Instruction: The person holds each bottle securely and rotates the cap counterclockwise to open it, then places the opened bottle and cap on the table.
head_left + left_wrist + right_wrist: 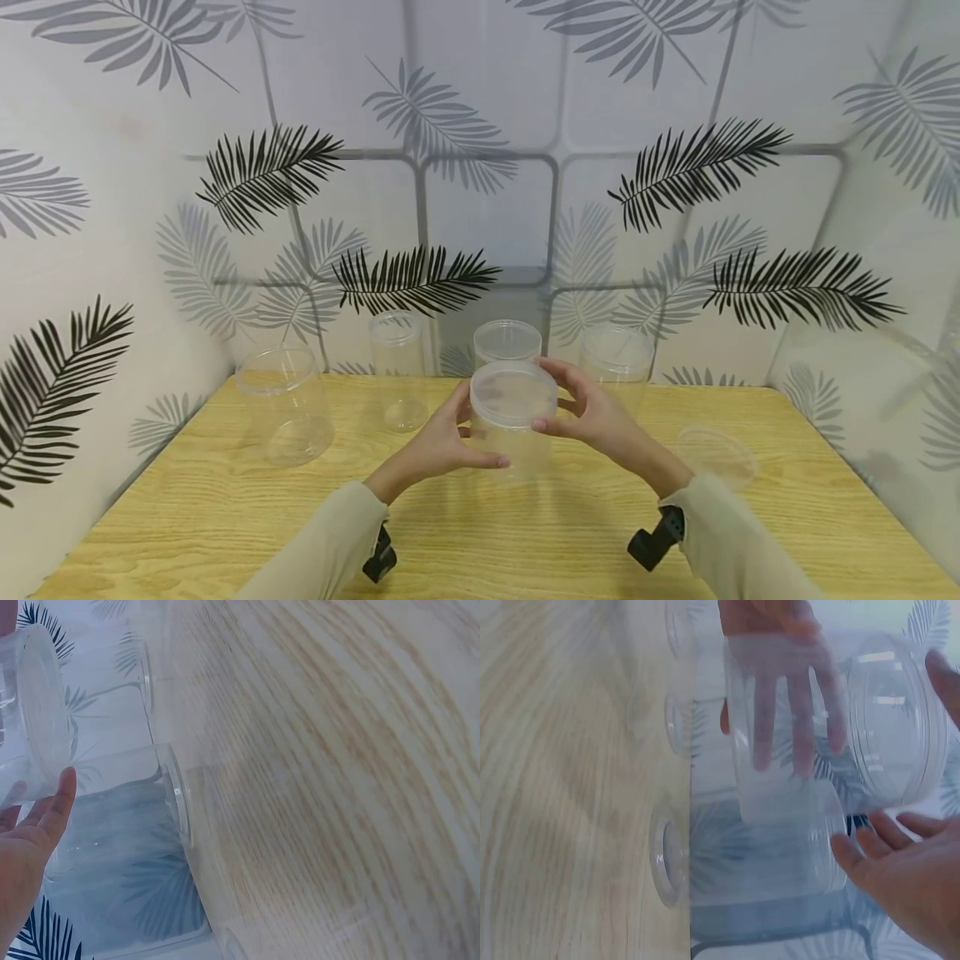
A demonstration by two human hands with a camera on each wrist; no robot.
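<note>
Holding jar [522, 454] above surface [480, 542], in front of rear jar [507, 337]. Grip: left hand [442, 437] clasps body between thumb and fingers; right hand [592, 417] bends round edge of lid [513, 392] on top, thumb on near side. Jar probably light, thin plastic, rather stiff, yet hard squeeze may dent it; smooth wall may slip. Better to take hold of body, fingers spread wide. Look: colourless, cylindrical, see-through; lid round, cloudier.
</note>
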